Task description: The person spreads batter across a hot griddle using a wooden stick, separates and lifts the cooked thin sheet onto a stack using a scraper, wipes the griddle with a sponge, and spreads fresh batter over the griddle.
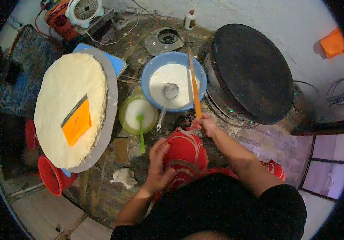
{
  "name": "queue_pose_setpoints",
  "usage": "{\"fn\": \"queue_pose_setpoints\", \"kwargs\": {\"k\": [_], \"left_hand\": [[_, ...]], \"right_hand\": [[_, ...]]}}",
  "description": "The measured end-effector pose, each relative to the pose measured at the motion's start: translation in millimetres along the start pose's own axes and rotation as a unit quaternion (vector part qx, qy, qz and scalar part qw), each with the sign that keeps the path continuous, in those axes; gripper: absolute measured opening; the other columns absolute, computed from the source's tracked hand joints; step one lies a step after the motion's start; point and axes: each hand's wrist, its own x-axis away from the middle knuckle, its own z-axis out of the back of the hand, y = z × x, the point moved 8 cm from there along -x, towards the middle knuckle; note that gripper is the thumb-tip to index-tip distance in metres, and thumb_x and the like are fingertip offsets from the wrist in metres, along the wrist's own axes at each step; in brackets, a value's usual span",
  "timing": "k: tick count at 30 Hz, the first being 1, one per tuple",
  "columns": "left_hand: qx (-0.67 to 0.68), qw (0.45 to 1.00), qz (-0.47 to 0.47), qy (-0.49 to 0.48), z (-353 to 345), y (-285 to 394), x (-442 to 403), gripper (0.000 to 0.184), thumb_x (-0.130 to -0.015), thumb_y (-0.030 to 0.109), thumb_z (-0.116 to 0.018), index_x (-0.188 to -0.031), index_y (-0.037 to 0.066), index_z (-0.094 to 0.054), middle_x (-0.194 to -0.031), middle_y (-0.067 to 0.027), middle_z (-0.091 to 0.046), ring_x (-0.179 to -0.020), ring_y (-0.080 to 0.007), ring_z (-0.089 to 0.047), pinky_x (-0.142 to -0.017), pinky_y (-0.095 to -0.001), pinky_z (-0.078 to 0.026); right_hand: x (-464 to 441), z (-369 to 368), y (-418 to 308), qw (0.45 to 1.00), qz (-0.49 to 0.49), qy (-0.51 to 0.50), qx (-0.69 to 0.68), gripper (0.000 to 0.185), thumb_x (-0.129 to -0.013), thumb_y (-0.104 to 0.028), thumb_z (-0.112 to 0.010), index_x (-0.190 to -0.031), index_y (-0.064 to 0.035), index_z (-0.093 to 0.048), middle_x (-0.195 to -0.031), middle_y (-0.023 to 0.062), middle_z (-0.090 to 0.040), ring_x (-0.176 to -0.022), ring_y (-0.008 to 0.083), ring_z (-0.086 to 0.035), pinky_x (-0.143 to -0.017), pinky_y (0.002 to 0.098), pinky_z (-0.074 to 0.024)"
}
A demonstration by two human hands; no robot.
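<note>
My right hand (206,123) grips the lower end of a long, flat wooden spatula (194,86), which lies across the right side of a blue basin (144,76). White batter (164,74) fills much of the basin, and a metal ladle (170,91) rests in it with its handle over the near rim. My left hand (158,166) is beside the red patterned cloth (184,148) over my lap, fingers spread and holding nothing. Left of the basin, a green bowl (124,120) contains white liquid and a green-handled utensil (142,134). A large round black griddle (254,74) stands to the right.
At left, a thick stack of pale round flatbreads (66,92) sits on a grey board (110,100), an orange scraper (77,121) on top. Nearby are a red bucket (52,176), crumpled white cloth (124,177), small fan (84,11), bottle (190,20) and burner-like ring (166,40).
</note>
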Motion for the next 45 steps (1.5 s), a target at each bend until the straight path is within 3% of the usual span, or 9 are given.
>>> {"fn": "queue_pose_setpoints", "kwargs": {"k": [3,7,8,13,18,23,28,34,45], "left_hand": [[-0.032,0.968,0.158,0.191,42.7,-55.2,7.7,0.053,-0.08,0.024,-0.054,-0.124,0.003,-0.033,-0.128,-0.0218,-0.025,-0.117,-0.037,-0.026,-0.097,-0.0428,-0.022],[-0.388,0.876,0.226,0.177,61.5,-206.0,38.5,0.054,-0.079,0.024,-0.055,-0.123,0.002,-0.034,-0.126,-0.0195,-0.029,-0.112,-0.0404,-0.032,-0.092,-0.0457,-0.029],[-0.525,0.799,0.258,0.137,61.7,-232.2,44.5,0.056,-0.078,0.024,-0.056,-0.124,0.002,-0.032,-0.125,-0.0196,-0.028,-0.11,-0.0416,-0.033,-0.09,-0.0469,-0.032],[-0.515,0.762,0.393,0.005,54.2,-328.0,62.4,0.068,-0.076,0.024,-0.059,-0.128,0.002,-0.022,-0.129,-0.0222,-0.018,-0.102,-0.043,-0.041,-0.076,-0.0499,-0.043],[-0.459,0.786,0.413,-0.006,68.8,-455.4,93.2,0.042,-0.08,0.031,-0.05,-0.104,-0.004,-0.05,-0.099,-0.0233,-0.052,-0.074,-0.0366,-0.056,-0.066,-0.0405,-0.047],[-0.388,0.843,0.337,0.158,91.3,-296.2,67.4,0.033,-0.084,0.028,-0.041,-0.086,-0.001,-0.055,-0.082,-0.0237,-0.055,-0.077,-0.0406,-0.052,-0.064,-0.0445,-0.042],[-0.197,0.891,0.354,0.205,58.5,-208.8,61.4,0.028,-0.085,0.024,-0.04,-0.083,-0.001,-0.054,-0.082,-0.0234,-0.054,-0.077,-0.0407,-0.051,-0.064,-0.0456,-0.04],[-0.356,0.822,0.381,0.228,90.7,-380.6,89.1,0.027,-0.087,0.021,-0.038,-0.081,-0.001,-0.054,-0.076,-0.0185,-0.055,-0.072,-0.0385,-0.051,-0.062,-0.0448,-0.041],[-0.308,0.857,0.33,0.246,80.0,-305.5,74.6,0.026,-0.085,0.022,-0.043,-0.089,-0.001,-0.054,-0.067,-0.0215,-0.052,-0.063,-0.0388,-0.05,-0.06,-0.0463,-0.04]], "right_hand": [[55.0,-10.8,-33.8,0.998,0.03,-0.025,0.056,0.02,-0.081,-0.007,-0.053,-0.1,-0.0044,-0.049,-0.084,0.005,-0.055,-0.075,0.0122,-0.055,-0.06,0.0233,-0.0467],[76.2,30.7,-66.4,0.984,0.093,0.073,0.133,0.013,-0.082,-0.016,-0.054,-0.091,-0.0071,-0.052,-0.067,-0.0008,-0.051,-0.058,0.0085,-0.05,-0.051,0.0217,-0.0407],[83.5,42.6,-83.7,0.954,0.138,0.14,0.228,0.011,-0.082,-0.016,-0.054,-0.088,-0.0069,-0.053,-0.064,-0.0019,-0.05,-0.055,0.0072,-0.047,-0.048,0.021,-0.0374],[133.4,-30.9,-169.2,0.783,0.229,0.09,0.572,0.02,-0.077,-0.024,-0.056,-0.087,-0.0063,-0.058,-0.068,0.0108,-0.059,-0.06,0.0228,-0.056,-0.055,0.0356,-0.0446],[114.6,-135.4,-183.8,0.559,0.233,0.021,0.795,0.025,-0.075,-0.025,-0.057,-0.099,-0.019,-0.061,-0.075,0.012,-0.06,-0.068,0.0273,-0.057,-0.058,0.0366,-0.0441],[43.3,-152.8,-151.8,0.576,0.163,0.016,0.801,0.027,-0.074,-0.029,-0.057,-0.099,-0.0195,-0.061,-0.08,0.0107,-0.061,-0.073,0.0286,-0.058,-0.065,0.0365,-0.0462],[27.2,-142.6,-129.3,0.735,0.109,0.001,0.669,0.026,-0.072,-0.026,-0.061,-0.096,-0.0168,-0.063,-0.082,0.0125,-0.062,-0.074,0.0238,-0.06,-0.068,0.0309,-0.0456],[18.8,-120.8,-118.9,0.749,0.081,0.02,0.657,0.028,-0.07,-0.026,-0.063,-0.094,-0.0128,-0.064,-0.083,0.0147,-0.062,-0.074,0.0233,-0.061,-0.07,0.0302,-0.0451],[32.8,-164.2,-105.2,0.454,0.271,-0.054,0.847,0.035,-0.07,-0.009,-0.049,-0.098,-0.026,-0.061,-0.086,0.0141,-0.055,-0.074,0.0298,-0.057,-0.064,0.0378,-0.0485]]}}
